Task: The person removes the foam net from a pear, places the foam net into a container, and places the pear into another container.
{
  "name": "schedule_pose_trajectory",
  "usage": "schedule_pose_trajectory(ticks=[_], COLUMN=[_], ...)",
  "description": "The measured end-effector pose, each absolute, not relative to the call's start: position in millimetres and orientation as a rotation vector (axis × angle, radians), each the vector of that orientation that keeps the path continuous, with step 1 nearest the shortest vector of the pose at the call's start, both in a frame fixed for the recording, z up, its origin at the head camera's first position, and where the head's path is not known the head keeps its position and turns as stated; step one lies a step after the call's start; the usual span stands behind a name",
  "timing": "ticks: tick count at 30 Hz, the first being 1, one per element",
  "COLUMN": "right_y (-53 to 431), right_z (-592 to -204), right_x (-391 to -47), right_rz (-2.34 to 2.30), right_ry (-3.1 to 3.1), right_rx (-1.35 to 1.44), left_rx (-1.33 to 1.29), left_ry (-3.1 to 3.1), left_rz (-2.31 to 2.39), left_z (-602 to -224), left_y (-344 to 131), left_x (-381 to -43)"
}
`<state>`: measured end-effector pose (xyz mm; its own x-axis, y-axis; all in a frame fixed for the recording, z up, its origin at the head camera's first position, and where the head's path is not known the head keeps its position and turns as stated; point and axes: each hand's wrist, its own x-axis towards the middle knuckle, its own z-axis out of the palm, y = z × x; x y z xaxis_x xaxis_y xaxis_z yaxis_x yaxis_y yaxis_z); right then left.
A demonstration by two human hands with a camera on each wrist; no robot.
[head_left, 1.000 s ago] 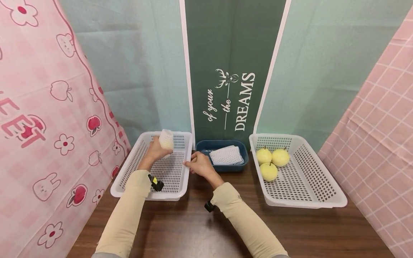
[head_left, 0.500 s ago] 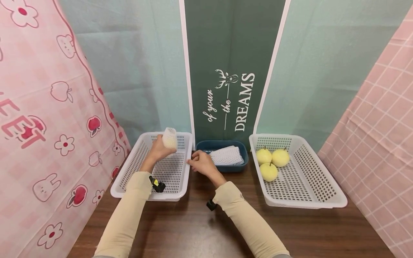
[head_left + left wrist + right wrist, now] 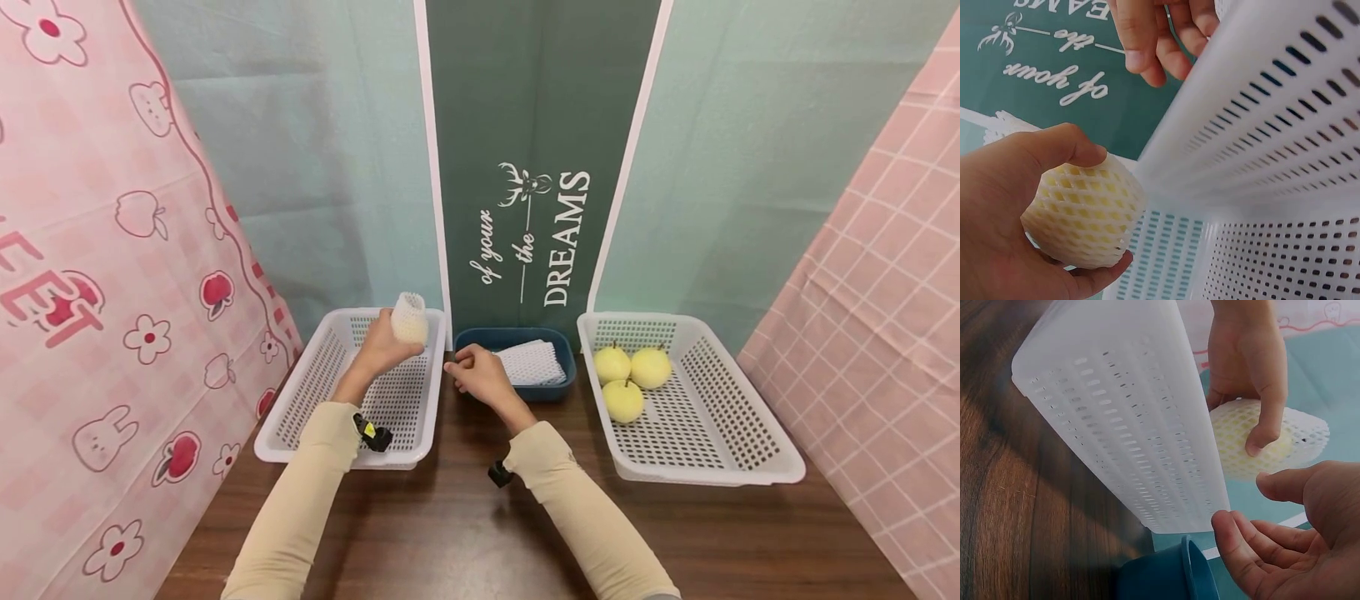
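Observation:
My left hand grips a yellow pear in a white foam net sleeve, raised over the left white basket. Through the mesh in the left wrist view, yellow skin shows on the sleeved pear, with thumb and fingers around it. The sleeve's loose end points up, away from the palm. Just right of that basket's rim is my right hand, its fingers loosely bent and holding nothing. The right wrist view has its thumb and fingers apart, close to the basket wall.
Behind my right hand, a blue bin contains white foam net sleeves. On the right stands another white basket with three bare pears at its left side. Fabric curtains enclose the brown wooden table.
My left hand has carried the sleeved pear right and slightly up, toward the basket's right rim. My right hand has shifted a little right, off the rim.

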<state>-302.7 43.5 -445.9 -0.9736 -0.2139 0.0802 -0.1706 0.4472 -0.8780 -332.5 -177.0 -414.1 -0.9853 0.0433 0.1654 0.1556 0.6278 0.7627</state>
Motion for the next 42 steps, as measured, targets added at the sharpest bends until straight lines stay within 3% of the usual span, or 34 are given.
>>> schedule_pose_trajectory(ticks=[26,42], right_y=[68.7,99.0], right_z=[-434.0,-423.1], right_x=[-294.2,-280.9], right_rz=[-1.686,-1.666], right_ry=[2.674,2.739], right_rx=[-0.385,-0.418], left_rx=[-0.445,-0.481], left_ry=[-2.629,-2.627], left_rz=[-1.376,-1.426], left_z=[-396.2,-393.0], left_y=[-135.3,-110.1], left_x=[-311.9,-296.0])
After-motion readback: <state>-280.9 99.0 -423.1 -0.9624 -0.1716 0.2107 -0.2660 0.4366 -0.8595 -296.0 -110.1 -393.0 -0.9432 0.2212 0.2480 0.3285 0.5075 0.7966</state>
